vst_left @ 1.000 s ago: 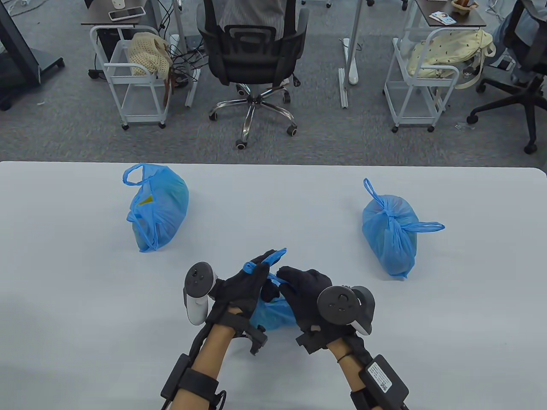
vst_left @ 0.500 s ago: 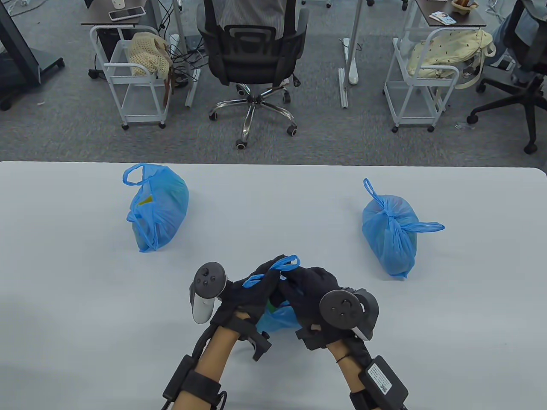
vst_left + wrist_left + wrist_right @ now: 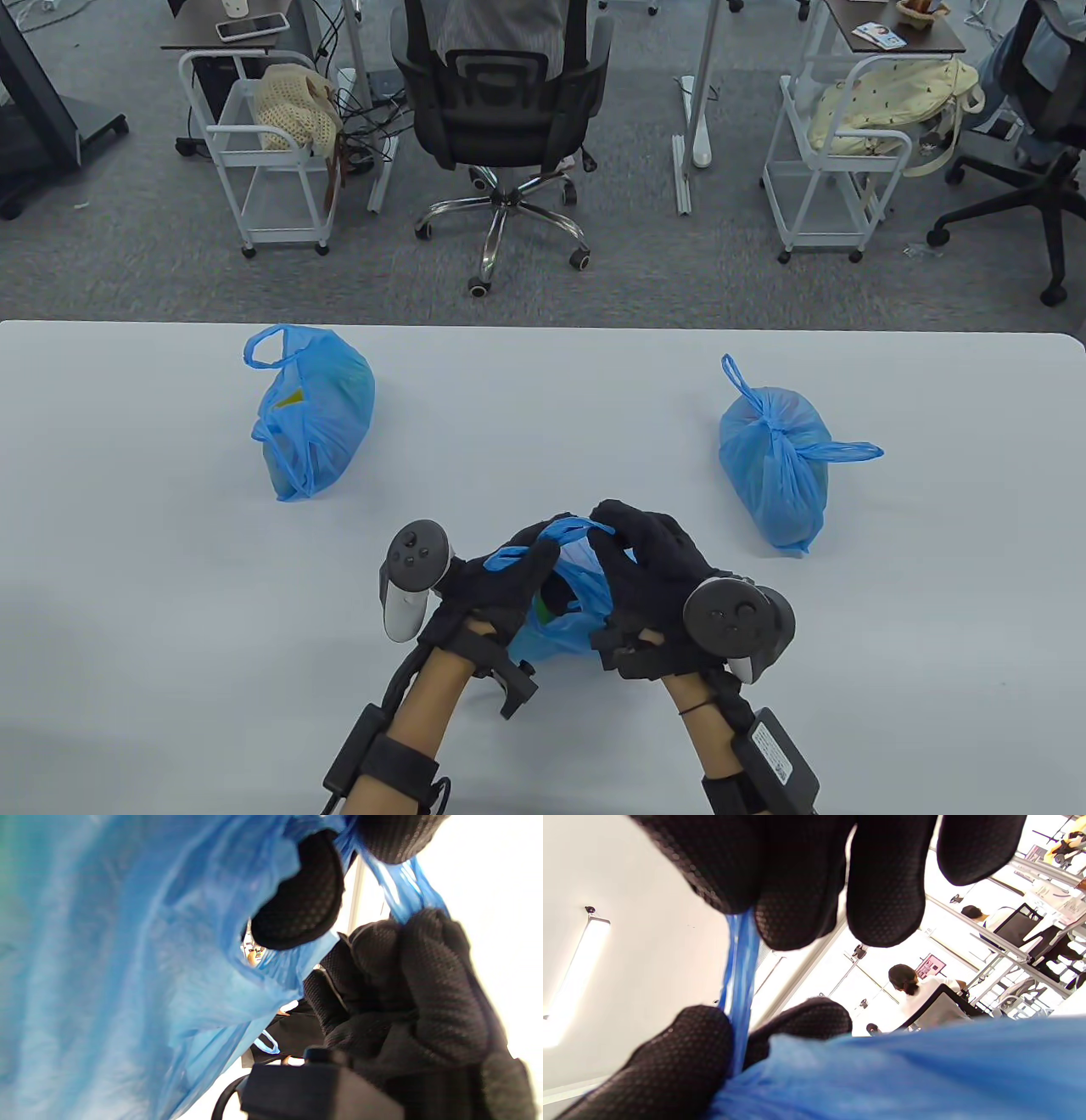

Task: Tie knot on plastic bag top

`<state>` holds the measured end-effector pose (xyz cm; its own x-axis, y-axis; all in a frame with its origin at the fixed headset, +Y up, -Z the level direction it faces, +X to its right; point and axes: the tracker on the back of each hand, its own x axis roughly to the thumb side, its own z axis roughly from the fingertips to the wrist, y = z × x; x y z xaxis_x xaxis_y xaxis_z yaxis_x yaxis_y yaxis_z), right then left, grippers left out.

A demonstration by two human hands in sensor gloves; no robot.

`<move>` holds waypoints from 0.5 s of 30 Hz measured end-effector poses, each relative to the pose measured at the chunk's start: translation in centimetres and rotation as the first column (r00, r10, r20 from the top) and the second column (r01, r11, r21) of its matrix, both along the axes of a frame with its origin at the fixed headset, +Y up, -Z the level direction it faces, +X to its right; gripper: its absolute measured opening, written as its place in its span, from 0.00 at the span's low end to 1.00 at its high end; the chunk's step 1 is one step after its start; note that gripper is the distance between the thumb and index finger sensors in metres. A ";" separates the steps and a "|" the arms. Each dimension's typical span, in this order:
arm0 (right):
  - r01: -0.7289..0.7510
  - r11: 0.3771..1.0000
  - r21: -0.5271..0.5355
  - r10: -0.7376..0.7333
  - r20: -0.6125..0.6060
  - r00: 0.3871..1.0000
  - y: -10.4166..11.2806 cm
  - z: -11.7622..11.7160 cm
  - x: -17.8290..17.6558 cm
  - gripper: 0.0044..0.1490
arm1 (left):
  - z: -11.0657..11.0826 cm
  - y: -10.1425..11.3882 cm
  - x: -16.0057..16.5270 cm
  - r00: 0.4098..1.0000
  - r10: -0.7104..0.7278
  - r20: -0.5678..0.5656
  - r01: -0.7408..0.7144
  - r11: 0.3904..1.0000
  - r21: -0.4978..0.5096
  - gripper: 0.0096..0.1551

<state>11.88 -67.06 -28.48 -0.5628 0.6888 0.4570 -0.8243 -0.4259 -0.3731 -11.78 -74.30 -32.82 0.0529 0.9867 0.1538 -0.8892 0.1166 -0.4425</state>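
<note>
The blue plastic bag (image 3: 556, 624) I am working on sits on the white table (image 3: 543, 407) at its near edge, between my two wrists, its mouth gaping so that something dark and a bit of green show inside. Its two handle strips are up and crossing above the opening. My left hand (image 3: 501, 586) has its fingers curled round one handle (image 3: 509, 556), a small blue loop poking out by the knuckles; in the left wrist view the strip runs taut between pinching fingertips (image 3: 297, 899). My right hand (image 3: 653, 577) pinches the other handle (image 3: 568, 531) just above the bag's mouth, and the right wrist view shows that strip (image 3: 740, 955) stretched tight between my thumb and fingers, the remaining fingers folded in close.

As I judge it, the knot is only begun: the handles are gathered and crossed, but no tight twist or cinched node shows, and the mouth is plainly not closed. What is left is to pass one handle under the other, pull both apart to draw the top shut, and likely repeat to lock it.

Farther from the bag, toward the far right of the table, a second blue bag (image 3: 776, 463) lies already knotted, its tails sticking out. Toward the far left lies a third bag (image 3: 314, 412), handles loose, apparently untied.
</note>
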 end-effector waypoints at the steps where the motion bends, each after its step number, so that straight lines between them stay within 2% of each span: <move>1: 0.001 1.000 0.004 -0.001 -0.002 1.000 0.1 -0.1 0.1 0.21 | -0.1 -0.1 -0.2 0.999 0.033 0.004 -0.032 0.999 -0.016 0.30; 5: -0.012 1.000 -0.001 0.012 -0.022 1.000 0.0 -0.4 0.6 0.21 | -0.2 -0.4 -0.5 0.994 0.112 0.011 -0.111 0.992 -0.065 0.30; 9: 0.033 0.999 -0.017 -0.033 -0.038 0.999 -0.2 -0.6 1.0 0.21 | -0.2 -0.9 -0.3 0.987 0.160 0.014 -0.157 0.982 -0.104 0.30; 15: 0.037 0.999 -0.034 -0.041 -0.126 0.991 -0.3 -0.9 1.3 0.21 | -0.2 -1.6 -0.4 0.973 0.232 0.007 -0.228 0.959 -0.168 0.29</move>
<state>13.19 -67.32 -29.41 -0.4744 0.7244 0.5002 -0.8801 -0.4026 -0.2517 -12.17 -75.90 -33.02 -0.1801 0.9835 -0.0142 -0.8710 -0.1662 -0.4623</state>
